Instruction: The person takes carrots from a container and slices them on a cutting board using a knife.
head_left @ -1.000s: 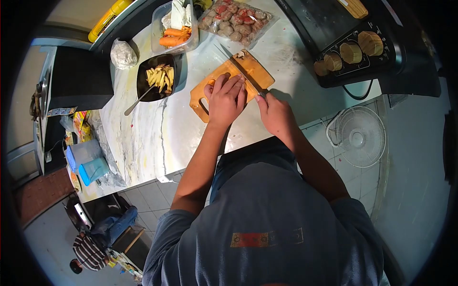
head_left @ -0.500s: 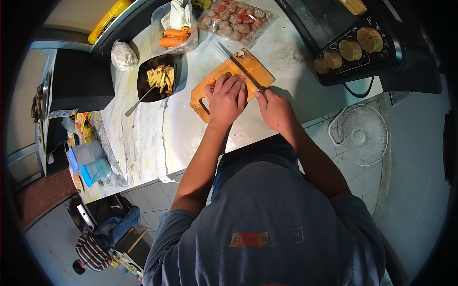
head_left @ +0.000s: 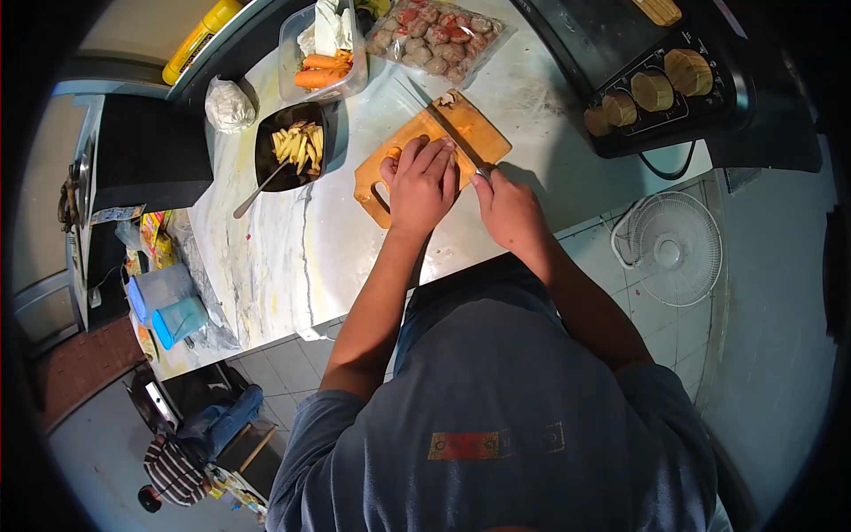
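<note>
A wooden cutting board (head_left: 483, 133) lies at an angle on the counter. My left hand (head_left: 423, 188) presses down on it with bent fingers, holding an orange piece of carrot (head_left: 394, 153) that is mostly covered by the fingers. In my right hand (head_left: 512, 211) is the handle of a kitchen knife (head_left: 453, 134), its long blade slanting across the board just beside my left fingertips. Some small pale scraps (head_left: 448, 98) rest at the board's far corner.
A black bowl (head_left: 263, 168) with cut pale sticks and a spoon stands left of the board. Behind are a plastic tub (head_left: 360, 78) of carrots and a bag of meatballs (head_left: 443, 44). A black appliance with wooden knobs (head_left: 651, 91) sits right. Another person (head_left: 177, 470) is at lower left.
My right hand has drawn back slightly toward my body, and the knife has shifted a little with it. My left hand stays nearly in place on the board.
</note>
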Demonstrator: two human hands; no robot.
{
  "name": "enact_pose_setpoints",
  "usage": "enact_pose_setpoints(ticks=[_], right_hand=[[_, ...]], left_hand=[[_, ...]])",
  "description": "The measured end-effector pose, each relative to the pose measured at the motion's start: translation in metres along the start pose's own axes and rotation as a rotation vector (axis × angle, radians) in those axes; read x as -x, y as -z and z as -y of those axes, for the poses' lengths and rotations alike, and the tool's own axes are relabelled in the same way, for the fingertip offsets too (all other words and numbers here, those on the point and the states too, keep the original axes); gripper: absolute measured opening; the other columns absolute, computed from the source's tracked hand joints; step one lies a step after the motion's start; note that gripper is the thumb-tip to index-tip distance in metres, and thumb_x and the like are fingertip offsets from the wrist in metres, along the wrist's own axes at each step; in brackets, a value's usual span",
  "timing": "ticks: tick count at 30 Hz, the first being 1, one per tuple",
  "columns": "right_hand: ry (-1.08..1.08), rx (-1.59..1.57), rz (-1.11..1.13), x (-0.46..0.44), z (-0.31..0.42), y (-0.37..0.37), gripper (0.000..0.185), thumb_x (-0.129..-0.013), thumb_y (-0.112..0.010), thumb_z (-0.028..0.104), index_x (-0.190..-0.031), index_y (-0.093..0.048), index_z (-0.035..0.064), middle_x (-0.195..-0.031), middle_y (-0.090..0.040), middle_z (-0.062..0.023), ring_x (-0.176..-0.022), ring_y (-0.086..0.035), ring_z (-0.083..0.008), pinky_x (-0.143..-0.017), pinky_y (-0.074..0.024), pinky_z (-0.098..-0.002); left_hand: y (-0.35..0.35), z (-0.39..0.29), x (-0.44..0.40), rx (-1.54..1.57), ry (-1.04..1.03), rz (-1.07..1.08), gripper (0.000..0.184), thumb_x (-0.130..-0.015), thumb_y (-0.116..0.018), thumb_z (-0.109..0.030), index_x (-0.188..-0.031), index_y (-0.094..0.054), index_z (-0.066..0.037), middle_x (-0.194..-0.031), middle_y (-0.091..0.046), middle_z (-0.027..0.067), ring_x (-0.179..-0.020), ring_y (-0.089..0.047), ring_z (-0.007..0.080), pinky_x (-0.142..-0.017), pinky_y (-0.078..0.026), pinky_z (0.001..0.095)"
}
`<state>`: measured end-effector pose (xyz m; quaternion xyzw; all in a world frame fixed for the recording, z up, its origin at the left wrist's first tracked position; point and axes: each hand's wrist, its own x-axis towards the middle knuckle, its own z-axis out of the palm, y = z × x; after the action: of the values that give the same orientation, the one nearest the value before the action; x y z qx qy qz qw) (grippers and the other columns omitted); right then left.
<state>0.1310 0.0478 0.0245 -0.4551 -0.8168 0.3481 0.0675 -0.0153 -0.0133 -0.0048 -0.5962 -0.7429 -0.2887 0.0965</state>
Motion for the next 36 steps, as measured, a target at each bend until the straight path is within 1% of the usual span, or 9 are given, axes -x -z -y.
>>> enact_pose_setpoints(ticks=[5,13,19,25,29,34,36], right_hand=[[-0.044,0.031,0.017,0.001,0.005,-0.001,0.037,-0.099,-0.047,0.035,-0.094,-0.058,0.0001,-0.077,-0.066,-0.0247,-0.076,-0.064,-0.0464,-0.073,-0.0504,-0.0535],[-0.130,0.020,0.056,0.001,0.014,0.001,0.036,-0.099,-0.047,0.034,-0.095,-0.059,0.0007,-0.088,-0.067,-0.0243,-0.084,-0.064,-0.0444,-0.078,-0.0499,-0.0520],[-0.130,0.010,0.059,-0.002,0.015,0.003,0.038,-0.100,-0.046,0.035,-0.096,-0.061,0.0002,-0.089,-0.067,-0.0231,-0.087,-0.064,-0.0444,-0.078,-0.0502,-0.0509],[-0.151,-0.004,0.142,-0.008,0.009,0.004,0.040,-0.100,-0.045,0.036,-0.097,-0.061,0.0002,-0.091,-0.067,-0.0251,-0.090,-0.063,-0.0448,-0.080,-0.0495,-0.0511],[-0.133,0.014,0.075,-0.005,0.006,0.000,0.040,-0.100,-0.046,0.036,-0.094,-0.061,0.0000,-0.087,-0.067,-0.0252,-0.086,-0.064,-0.0449,-0.078,-0.0500,-0.0516],[-0.046,0.052,-0.003,0.002,-0.006,0.004,0.039,-0.099,-0.048,0.036,-0.087,-0.060,0.0007,-0.077,-0.066,-0.0238,-0.076,-0.064,-0.0449,-0.071,-0.0516,-0.0514],[-0.044,0.043,-0.009,0.001,-0.008,0.005,0.039,-0.099,-0.048,0.036,-0.087,-0.060,0.0006,-0.076,-0.066,-0.0238,-0.075,-0.064,-0.0449,-0.070,-0.0516,-0.0514]], left_hand=[[-0.001,0.001,0.000,-0.003,-0.002,-0.003,0.023,-0.083,-0.065,-0.015,-0.104,-0.071,-0.010,-0.109,-0.067,-0.0028,-0.106,-0.056,0.0184,-0.084,-0.032,0.0416],[0.001,0.000,-0.001,-0.017,0.006,0.012,0.022,-0.083,-0.065,-0.015,-0.103,-0.072,-0.010,-0.108,-0.067,-0.0036,-0.107,-0.056,0.0180,-0.084,-0.031,0.0407],[0.001,0.000,0.000,-0.011,0.008,0.019,0.023,-0.082,-0.065,-0.016,-0.104,-0.072,-0.011,-0.109,-0.067,-0.0045,-0.107,-0.055,0.0176,-0.085,-0.031,0.0410],[0.002,0.000,0.001,-0.022,0.016,0.016,0.023,-0.084,-0.065,-0.016,-0.104,-0.072,-0.011,-0.110,-0.067,-0.0046,-0.108,-0.055,0.0175,-0.085,-0.031,0.0411],[0.002,-0.001,0.000,-0.025,0.015,0.013,0.023,-0.084,-0.065,-0.017,-0.105,-0.072,-0.011,-0.110,-0.067,-0.0044,-0.108,-0.055,0.0177,-0.085,-0.031,0.0415],[0.002,-0.001,0.000,-0.019,0.024,0.021,0.023,-0.085,-0.064,-0.018,-0.105,-0.071,-0.011,-0.110,-0.067,-0.0035,-0.108,-0.055,0.0183,-0.085,-0.032,0.0421],[0.001,-0.003,-0.003,-0.017,0.017,0.012,0.023,-0.086,-0.064,-0.018,-0.106,-0.071,-0.011,-0.111,-0.066,-0.0022,-0.108,-0.055,0.0189,-0.086,-0.032,0.0426]])
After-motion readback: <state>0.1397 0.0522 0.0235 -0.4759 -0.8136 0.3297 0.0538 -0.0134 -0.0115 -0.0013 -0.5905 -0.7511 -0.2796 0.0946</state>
